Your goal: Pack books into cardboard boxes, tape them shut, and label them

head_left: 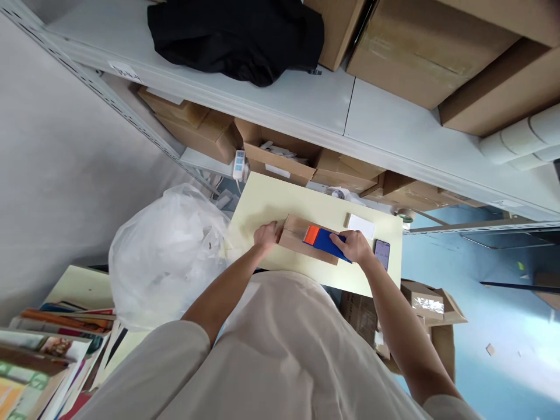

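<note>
A small, long cardboard box (pixel 293 233) lies on the pale yellow table (pixel 273 192). At its left end, my left hand (pixel 266 235) is closed on the edge of the box, with some fingers hidden. My right hand (pixel 356 247) grips a blue and orange tape dispenser (pixel 327 240), thumb on top. The dispenser's orange end rests on or just above the top of the box; I cannot tell which. To the right of the box are a small white box (pixel 361 226) and a phone (pixel 382 253), near my right hand.
A large clear plastic bag (pixel 166 256) bulges at the table's left. Behind the table, a grey metal shelf (pixel 301 108) carries cardboard boxes (pixel 420 49) and black cloth (pixel 231 38). Books (pixel 52 350) stand at lower left. More cardboard boxes (pixel 422 300) sit at the right.
</note>
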